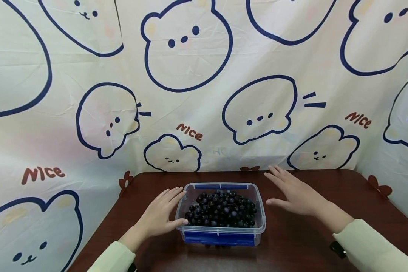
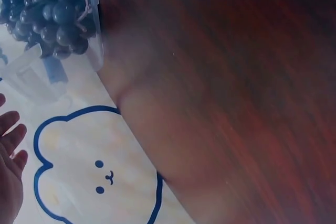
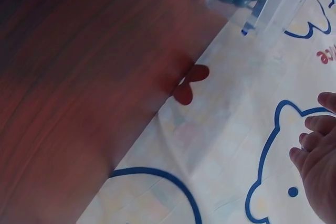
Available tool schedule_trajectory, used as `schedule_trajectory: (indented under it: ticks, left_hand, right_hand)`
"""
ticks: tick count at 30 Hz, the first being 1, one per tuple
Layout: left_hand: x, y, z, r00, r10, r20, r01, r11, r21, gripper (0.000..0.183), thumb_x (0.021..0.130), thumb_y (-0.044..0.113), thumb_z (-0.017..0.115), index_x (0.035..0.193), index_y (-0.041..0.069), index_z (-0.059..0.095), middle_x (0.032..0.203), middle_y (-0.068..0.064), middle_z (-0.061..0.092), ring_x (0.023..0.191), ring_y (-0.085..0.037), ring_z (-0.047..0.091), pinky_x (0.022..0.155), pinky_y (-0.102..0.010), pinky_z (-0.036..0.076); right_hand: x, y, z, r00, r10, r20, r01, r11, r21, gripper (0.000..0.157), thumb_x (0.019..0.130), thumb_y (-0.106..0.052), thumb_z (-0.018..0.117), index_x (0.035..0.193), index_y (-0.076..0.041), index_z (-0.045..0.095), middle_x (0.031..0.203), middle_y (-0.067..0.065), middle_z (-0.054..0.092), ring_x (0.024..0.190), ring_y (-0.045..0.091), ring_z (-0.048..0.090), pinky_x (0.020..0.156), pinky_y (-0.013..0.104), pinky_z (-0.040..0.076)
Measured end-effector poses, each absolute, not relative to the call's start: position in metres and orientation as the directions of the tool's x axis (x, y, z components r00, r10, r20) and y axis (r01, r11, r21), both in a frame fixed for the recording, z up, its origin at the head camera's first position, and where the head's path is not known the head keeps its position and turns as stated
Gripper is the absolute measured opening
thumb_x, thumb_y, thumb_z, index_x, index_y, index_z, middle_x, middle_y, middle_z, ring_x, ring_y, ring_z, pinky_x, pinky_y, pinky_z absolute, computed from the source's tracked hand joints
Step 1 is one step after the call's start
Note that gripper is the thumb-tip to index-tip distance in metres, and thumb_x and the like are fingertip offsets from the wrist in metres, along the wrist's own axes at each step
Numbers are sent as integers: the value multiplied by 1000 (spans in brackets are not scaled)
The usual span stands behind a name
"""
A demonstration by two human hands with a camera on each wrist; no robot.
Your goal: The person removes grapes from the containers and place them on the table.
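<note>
A clear plastic container [image 1: 221, 229] with blue clips stands on the table, holding a heap of dark grapes [image 1: 224, 207]. No lid covers it. My left hand [image 1: 161, 213] is at the container's left side, fingers extended; whether it touches the rim I cannot tell. To the right of the container and apart from it, my right hand [image 1: 294, 192] is held with its fingers spread and nothing in it. The left wrist view shows the grapes [image 2: 47, 17] through the container wall, with a thin stem among them. Part of the container [image 3: 278, 3] appears in the right wrist view.
The dark red-brown table [image 1: 292, 241] extends around the container. Behind it hangs a pale cloth [image 1: 210, 113] printed with blue-outlined cartoon faces, which continues along the left and right sides. A small black object [image 1: 337, 249] is at the right sleeve's cuff.
</note>
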State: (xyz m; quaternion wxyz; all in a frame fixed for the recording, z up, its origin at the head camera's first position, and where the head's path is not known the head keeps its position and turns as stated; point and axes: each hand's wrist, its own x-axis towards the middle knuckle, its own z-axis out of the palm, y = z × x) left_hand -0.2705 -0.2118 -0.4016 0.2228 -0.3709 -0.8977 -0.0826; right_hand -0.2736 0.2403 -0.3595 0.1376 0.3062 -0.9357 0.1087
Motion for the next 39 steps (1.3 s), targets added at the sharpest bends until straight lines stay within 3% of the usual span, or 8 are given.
schedule_trajectory:
  ticks: [9,17,24,31,39]
  left_hand:
    - [-262,-213,-407,-617,630,472,712,702,-6,80,80,49,74,140,2,51,144,-14,48,135,-28,41,110,-50,30]
    - [-257,-216,-414,-636,617,464,700,714,9,83,86,64,59,140,2,51,144,-13,48,134,-27,42,109,-49,32]
    - [-256,-217,-418,-651,606,457,691,722,27,82,86,64,58,140,2,51,143,-12,49,134,-26,42,110,-48,31]
    - [-254,-216,-418,-664,598,449,682,730,36,81,87,65,57,139,2,52,143,-12,49,134,-27,42,110,-48,32]
    - [-252,-216,-419,-689,579,436,666,743,65,81,87,63,58,140,2,51,144,-14,48,134,-28,42,109,-49,33]
  right_hand:
    - [-271,219,-356,-733,-593,333,-654,750,-103,85,89,-61,57,151,-8,34,158,15,23,144,37,19,111,56,25]
    - [-271,200,-354,-699,-638,323,-700,702,-130,85,90,-63,52,153,-9,31,158,14,21,144,35,19,112,55,22]
    - [-273,184,-358,-648,-673,356,-748,651,-130,82,90,-61,56,148,-7,39,155,15,30,141,35,27,109,55,31]
    - [-273,169,-362,-628,-711,316,-771,623,-128,81,91,-63,52,149,-8,38,154,15,32,140,32,31,107,53,35]
    - [-273,152,-362,-646,-716,265,-762,627,-164,77,91,-61,53,148,-9,41,152,12,36,138,29,36,106,51,37]
